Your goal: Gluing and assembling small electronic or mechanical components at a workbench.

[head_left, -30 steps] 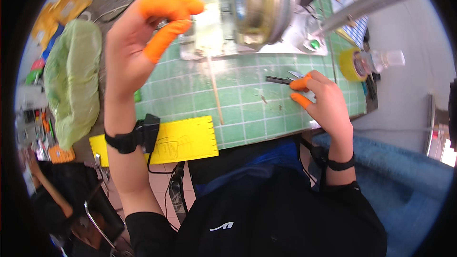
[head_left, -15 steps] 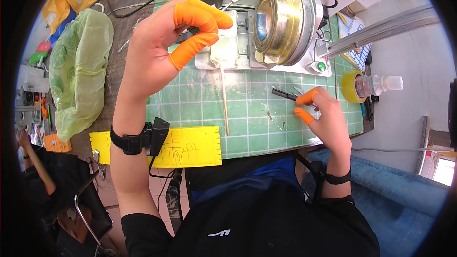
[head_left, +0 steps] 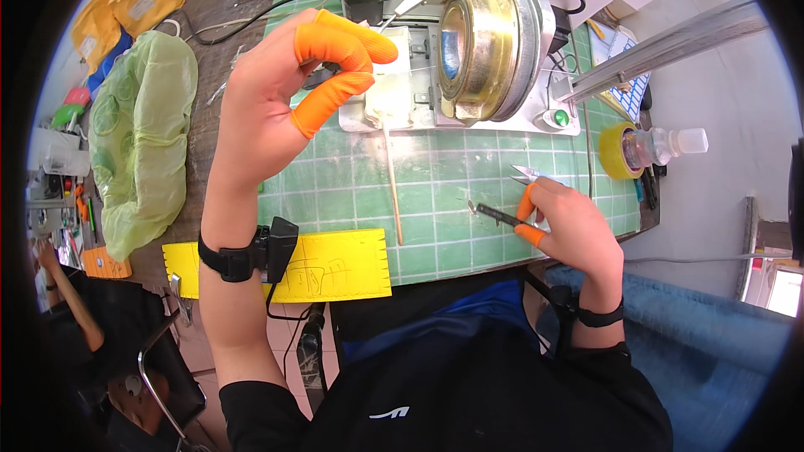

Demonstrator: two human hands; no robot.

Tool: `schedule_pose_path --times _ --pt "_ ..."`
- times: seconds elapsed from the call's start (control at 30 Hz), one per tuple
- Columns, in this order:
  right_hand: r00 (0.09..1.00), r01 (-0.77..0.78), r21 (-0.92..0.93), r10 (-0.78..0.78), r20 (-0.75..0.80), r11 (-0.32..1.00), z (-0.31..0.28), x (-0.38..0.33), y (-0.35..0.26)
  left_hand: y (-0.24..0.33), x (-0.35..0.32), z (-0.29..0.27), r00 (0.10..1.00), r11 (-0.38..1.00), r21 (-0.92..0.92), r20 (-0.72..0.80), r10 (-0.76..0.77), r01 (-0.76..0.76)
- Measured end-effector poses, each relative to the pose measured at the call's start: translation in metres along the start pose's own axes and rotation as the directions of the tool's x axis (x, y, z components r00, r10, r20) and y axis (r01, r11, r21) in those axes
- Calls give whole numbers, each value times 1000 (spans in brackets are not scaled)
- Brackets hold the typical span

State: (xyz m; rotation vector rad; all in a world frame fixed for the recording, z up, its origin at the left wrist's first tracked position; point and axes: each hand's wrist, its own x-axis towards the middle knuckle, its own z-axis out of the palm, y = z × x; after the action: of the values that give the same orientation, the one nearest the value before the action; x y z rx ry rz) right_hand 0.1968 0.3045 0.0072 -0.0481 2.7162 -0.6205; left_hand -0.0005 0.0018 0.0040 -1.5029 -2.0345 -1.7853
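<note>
My left hand (head_left: 276, 88), with orange finger covers, is raised at the left of the machine's white plate (head_left: 394, 96). Its thumb and index finger pinch together; whatever is between them is too fine to make out. Right of it stands a large round metal spool or wheel (head_left: 486, 50) with a yellowish rim. Over the green mat, my right hand (head_left: 569, 222) grips a slim black stick-like tool (head_left: 496, 214) between orange-covered thumb and index finger, its end pointing left. Silver pointed blades (head_left: 529, 173) show just beyond that hand; the rest of that tool is hidden.
A wooden stick (head_left: 392, 188) lies on the green cutting mat (head_left: 444, 251). A yellow sheet (head_left: 352, 264) sits at the near edge under my left forearm. Yellow tape (head_left: 618, 151) and a clear bottle (head_left: 662, 147) stand right; a green plastic-covered bundle (head_left: 142, 142) is left.
My right hand has lifted the black tool from the mat and drawn it nearer me, leaving the silver blades beyond it. My left hand keeps its pinch, almost unmoved.
</note>
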Motion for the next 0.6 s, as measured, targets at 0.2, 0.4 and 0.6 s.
schedule_pose_path --times 0.2,0.4,0.6 --pt "988 -18 29 13 156 999 6 4 -2 0 1 -1 1000 1000 -6 -3 0 0" --pt "950 288 233 -308 54 929 -43 9 -27 -2 0 0 1000 1000 -4 -8 3 -3" --pt "512 852 301 -567 -645 428 -101 29 -57 -1 3 1 999 999 -1 -1 33 -33"
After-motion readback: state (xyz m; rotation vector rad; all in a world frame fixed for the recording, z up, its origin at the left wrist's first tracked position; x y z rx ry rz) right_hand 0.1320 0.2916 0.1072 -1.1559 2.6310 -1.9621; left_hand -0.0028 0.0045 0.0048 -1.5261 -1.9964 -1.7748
